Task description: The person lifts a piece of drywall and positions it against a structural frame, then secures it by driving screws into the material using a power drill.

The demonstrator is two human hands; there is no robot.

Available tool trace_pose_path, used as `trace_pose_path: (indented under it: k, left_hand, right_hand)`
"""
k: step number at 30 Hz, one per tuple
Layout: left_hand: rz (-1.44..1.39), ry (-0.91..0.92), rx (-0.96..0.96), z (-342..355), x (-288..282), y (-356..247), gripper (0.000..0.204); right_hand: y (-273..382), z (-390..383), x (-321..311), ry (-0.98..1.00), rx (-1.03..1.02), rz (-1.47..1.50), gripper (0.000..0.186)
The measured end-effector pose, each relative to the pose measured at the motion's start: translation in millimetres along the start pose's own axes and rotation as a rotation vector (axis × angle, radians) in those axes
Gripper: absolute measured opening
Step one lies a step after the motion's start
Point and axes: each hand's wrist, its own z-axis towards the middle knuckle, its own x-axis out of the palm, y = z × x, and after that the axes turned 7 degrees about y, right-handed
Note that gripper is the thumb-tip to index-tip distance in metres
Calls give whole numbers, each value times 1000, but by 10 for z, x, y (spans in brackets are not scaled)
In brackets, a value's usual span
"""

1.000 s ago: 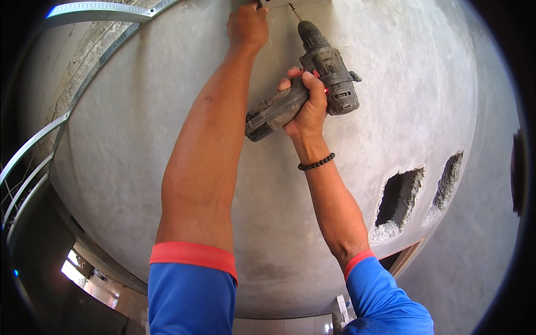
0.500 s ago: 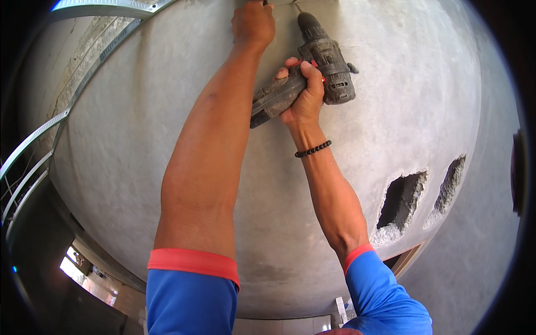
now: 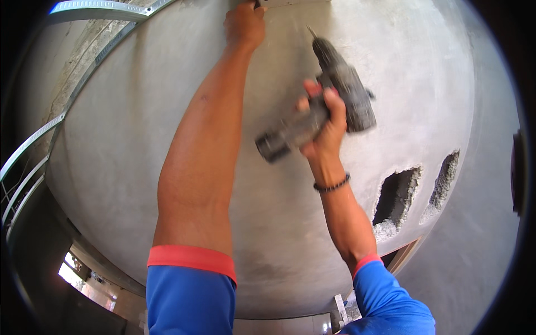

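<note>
My right hand [image 3: 329,114] grips the handle of a dusty dark cordless drill [image 3: 349,95], blurred by motion. Its thin bit [image 3: 310,31] points up and left, a little below a pale perforated piece [image 3: 293,3] at the top of the wall. My left hand [image 3: 244,25] is raised beside that piece, closed round a small dark thing at its left end that I cannot make out. The bare grey plastered wall [image 3: 279,218] lies behind both hands.
Metal channel framing [image 3: 33,137] runs along the left. Two rough openings [image 3: 395,198] are cut in the wall at lower right, above a wooden frame [image 3: 402,257]. A bright opening [image 3: 70,273] shows at lower left, and a pale length of material [image 3: 340,307] stands at the bottom.
My right hand has swung the drill down and to the right, drawing the bit away from the pale piece. My left hand stays near that piece, shifted slightly left since half a second ago.
</note>
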Motion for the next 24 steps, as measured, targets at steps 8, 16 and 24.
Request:
trace_pose_path:
  k: [8,16,24]
  left_hand:
    - [-251,156,-319,-151,-217,-350,29]
    - [-1167,178,-882,-1505,-338,-883,32]
    - [-1696,-19,-2798,-5562,-1966,-2690,22]
  right_hand:
    - [763,-1840,-355,-161,130,-180,46]
    - [1510,-3509,-429,-387,432,-564,54]
    - [1636,-4279,-275,-500,669,-714,44]
